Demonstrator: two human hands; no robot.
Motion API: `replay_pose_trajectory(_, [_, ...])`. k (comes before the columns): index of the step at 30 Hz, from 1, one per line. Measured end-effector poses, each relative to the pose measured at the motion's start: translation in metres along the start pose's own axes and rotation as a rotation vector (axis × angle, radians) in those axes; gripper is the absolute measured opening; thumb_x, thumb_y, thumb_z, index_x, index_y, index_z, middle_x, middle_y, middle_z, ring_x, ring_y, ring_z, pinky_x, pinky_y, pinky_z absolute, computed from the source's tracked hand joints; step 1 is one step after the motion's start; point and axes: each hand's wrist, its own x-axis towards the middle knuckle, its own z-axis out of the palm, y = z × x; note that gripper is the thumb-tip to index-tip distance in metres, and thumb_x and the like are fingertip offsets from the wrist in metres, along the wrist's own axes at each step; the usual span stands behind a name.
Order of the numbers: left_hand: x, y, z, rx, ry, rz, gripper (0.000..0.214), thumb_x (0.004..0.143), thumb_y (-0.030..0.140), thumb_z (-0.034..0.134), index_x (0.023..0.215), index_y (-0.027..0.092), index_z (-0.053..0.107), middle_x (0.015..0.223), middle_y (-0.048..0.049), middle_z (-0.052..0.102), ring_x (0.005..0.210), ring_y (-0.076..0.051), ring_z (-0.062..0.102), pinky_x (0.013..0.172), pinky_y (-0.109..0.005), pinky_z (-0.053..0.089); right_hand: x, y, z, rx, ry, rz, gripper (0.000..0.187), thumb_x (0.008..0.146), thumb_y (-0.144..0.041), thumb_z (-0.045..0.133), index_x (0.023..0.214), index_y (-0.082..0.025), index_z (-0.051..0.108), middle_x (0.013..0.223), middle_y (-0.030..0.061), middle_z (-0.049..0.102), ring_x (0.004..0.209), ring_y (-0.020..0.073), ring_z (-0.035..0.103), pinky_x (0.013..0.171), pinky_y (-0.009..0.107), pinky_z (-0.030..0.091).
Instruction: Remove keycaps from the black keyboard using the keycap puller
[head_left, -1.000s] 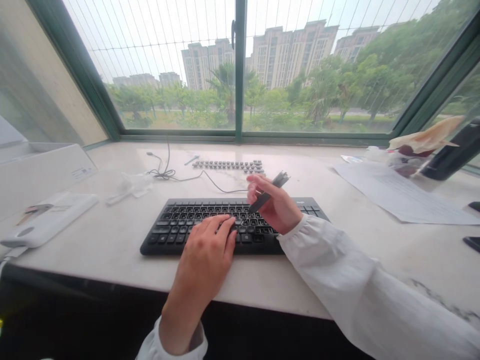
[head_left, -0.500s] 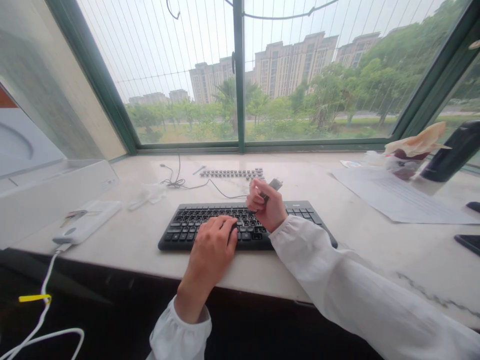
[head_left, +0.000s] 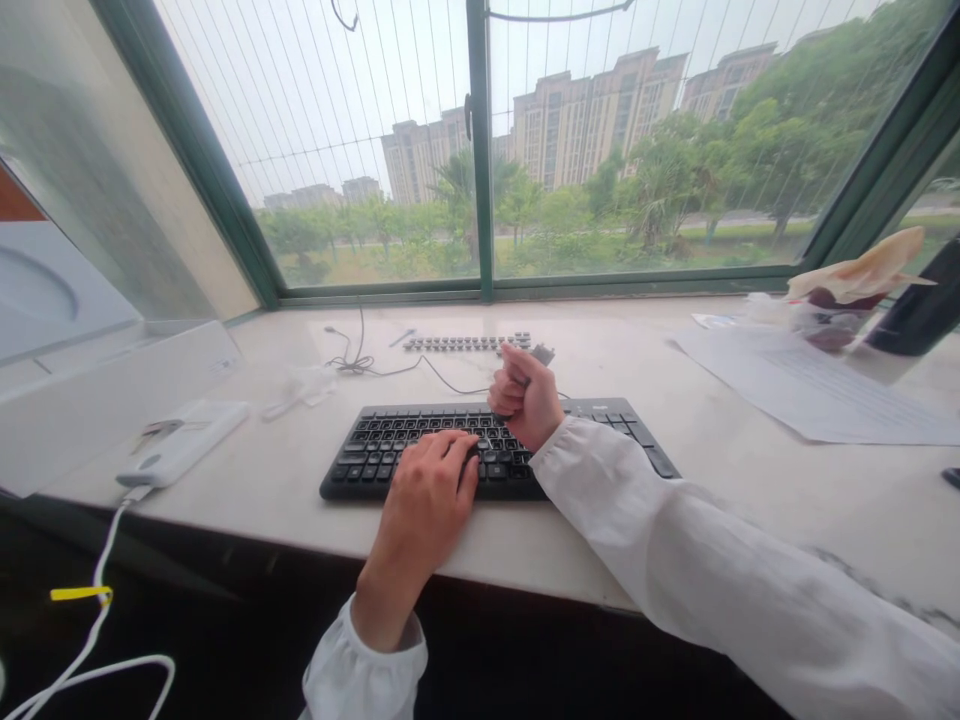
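A black keyboard (head_left: 390, 445) lies on the pale stone sill in front of me. My left hand (head_left: 424, 500) rests on its front middle keys, fingers curled down onto them and holding nothing. My right hand (head_left: 525, 398) hovers just above the keyboard's upper middle, closed in a fist round a slim dark tool (head_left: 541, 353) whose end sticks out past the knuckles. A row of loose grey keycaps (head_left: 465, 343) lies behind the keyboard near the window.
A thin black cable (head_left: 360, 362) coils behind the keyboard. A white power bank (head_left: 180, 442) with a white cord sits at the left. Sheets of paper (head_left: 817, 390), a wrapped item and a dark bottle (head_left: 919, 310) stand at the right. The window frame (head_left: 480, 285) closes the back.
My right hand has drawn the tool deeper into a fist and lifted slightly off the keys. The view pulled back and tilted up. My left hand stays on the keyboard.
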Motion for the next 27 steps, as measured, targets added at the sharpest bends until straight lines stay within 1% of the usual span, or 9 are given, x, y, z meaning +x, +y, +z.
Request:
replay_pose_trajectory(3, [0.0004,-0.0001,0.0004,0.0,0.004,-0.001,0.028,0.094,0.023,0.046,0.118,0.022,0.06,0.115,-0.0069,0.062,0.107,-0.021,0.056,0.094,-0.039,0.044,0.0002,-0.0012,0.0013,0.006,0.017,0.017,0.049,0.074,-0.035,0.064,0.055,-0.022,0.02,0.038,-0.0116,0.019,0.034,0.0039,0.011,0.035,0.02,0.009])
replay_pose_trajectory(7, [0.0003,-0.0007,0.0005,-0.006,-0.024,-0.008,0.029,0.094,0.023,0.045,0.119,0.025,0.06,0.117,-0.0059,0.062,0.109,-0.021,0.055,0.095,-0.04,0.044,0.0016,-0.0027,0.0004,0.027,0.019,0.038,0.049,0.074,-0.034,0.062,0.056,-0.022,0.019,0.038,-0.0117,0.018,0.034,0.0041,0.011,0.034,0.02,0.009])
replay_pose_trajectory(14, [0.0001,-0.0008,0.0002,-0.009,-0.028,-0.014,0.03,0.094,0.024,0.046,0.12,0.025,0.06,0.119,-0.0056,0.061,0.11,-0.021,0.055,0.096,-0.041,0.044,0.0039,-0.005,-0.0037,0.08,0.025,0.035,0.044,0.075,-0.027,0.059,0.056,-0.022,0.019,0.039,-0.0117,0.017,0.035,0.0047,0.01,0.034,0.02,0.009])
replay_pose_trajectory(20, [-0.0003,-0.0011,0.0009,-0.017,-0.001,0.005,0.03,0.093,0.024,0.046,0.119,0.023,0.061,0.117,-0.0075,0.062,0.109,-0.021,0.055,0.095,-0.041,0.045,0.005,-0.0031,-0.0016,0.054,0.118,0.017,0.042,0.075,-0.026,0.057,0.058,-0.022,0.019,0.04,-0.0122,0.015,0.035,0.0047,0.009,0.034,0.02,0.009])
replay_pose_trajectory(27, [-0.0006,-0.0004,0.0009,-0.012,-0.005,-0.008,0.029,0.094,0.024,0.046,0.118,0.024,0.062,0.118,-0.0072,0.062,0.109,-0.022,0.055,0.095,-0.041,0.045,0.005,0.0016,0.0048,-0.069,0.234,-0.012,0.041,0.077,-0.028,0.055,0.057,-0.023,0.02,0.041,-0.0121,0.015,0.036,0.0042,0.008,0.034,0.021,0.008])
